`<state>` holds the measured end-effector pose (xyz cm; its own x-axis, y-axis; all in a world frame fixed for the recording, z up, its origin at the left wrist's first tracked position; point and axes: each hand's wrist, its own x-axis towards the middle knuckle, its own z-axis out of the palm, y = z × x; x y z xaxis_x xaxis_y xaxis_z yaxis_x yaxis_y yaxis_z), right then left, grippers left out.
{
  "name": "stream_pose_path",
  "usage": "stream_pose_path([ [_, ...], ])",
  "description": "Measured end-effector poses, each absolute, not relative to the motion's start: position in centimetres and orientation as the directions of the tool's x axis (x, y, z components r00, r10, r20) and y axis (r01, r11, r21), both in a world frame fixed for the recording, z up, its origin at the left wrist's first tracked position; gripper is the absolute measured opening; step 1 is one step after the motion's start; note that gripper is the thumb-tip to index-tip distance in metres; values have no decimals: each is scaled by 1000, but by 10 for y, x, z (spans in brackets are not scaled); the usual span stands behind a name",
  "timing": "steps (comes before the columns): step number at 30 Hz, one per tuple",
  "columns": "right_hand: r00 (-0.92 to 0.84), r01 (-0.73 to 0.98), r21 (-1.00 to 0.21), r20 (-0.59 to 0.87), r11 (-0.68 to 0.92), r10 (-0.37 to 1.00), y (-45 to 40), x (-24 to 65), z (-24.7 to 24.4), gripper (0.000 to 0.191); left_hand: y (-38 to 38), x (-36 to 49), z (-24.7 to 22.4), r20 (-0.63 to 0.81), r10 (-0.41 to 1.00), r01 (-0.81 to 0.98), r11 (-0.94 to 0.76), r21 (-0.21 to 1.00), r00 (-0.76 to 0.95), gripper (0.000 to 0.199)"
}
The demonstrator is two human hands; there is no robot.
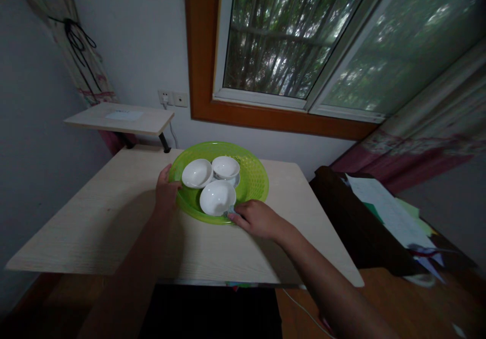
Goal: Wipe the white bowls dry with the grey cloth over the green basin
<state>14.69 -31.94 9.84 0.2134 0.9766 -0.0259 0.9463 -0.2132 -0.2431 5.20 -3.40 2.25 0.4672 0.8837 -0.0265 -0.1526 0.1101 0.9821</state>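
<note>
A round green basket is held above the pale wooden table, tilted a little. Inside it lie white bowls: one at the left, one at the upper right resting on another piece of white dishware, and one near the front. My left hand grips the basket's left rim, its thumb over the edge. At the front right rim is my right hand, its fingers closed on a small greyish cloth-like thing and the rim beside the front bowl.
The table extends under both arms. A small raised shelf with a paper on it stands at the back left. Behind are wall sockets and a window. Papers lie on a dark surface at the right.
</note>
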Motion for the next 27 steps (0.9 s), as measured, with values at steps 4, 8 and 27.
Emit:
stream_pose_path([
  [4, 206, 950, -230, -47, -211, 977, -315, 142, 98, 54, -33, 51, 22, -36, 884, -138, 114, 984, 466, 89],
  [8, 206, 962, -170, -68, -215, 976, -316, 143, 97, 56, -29, 51, 20, -48, 880, -111, 114, 987, 473, 93],
  [27, 203, 976, 96, -91, -195, 975, -333, 202, 91, 63, -26, 53, 13, -38, 873, -139, 120, 983, 486, 98],
])
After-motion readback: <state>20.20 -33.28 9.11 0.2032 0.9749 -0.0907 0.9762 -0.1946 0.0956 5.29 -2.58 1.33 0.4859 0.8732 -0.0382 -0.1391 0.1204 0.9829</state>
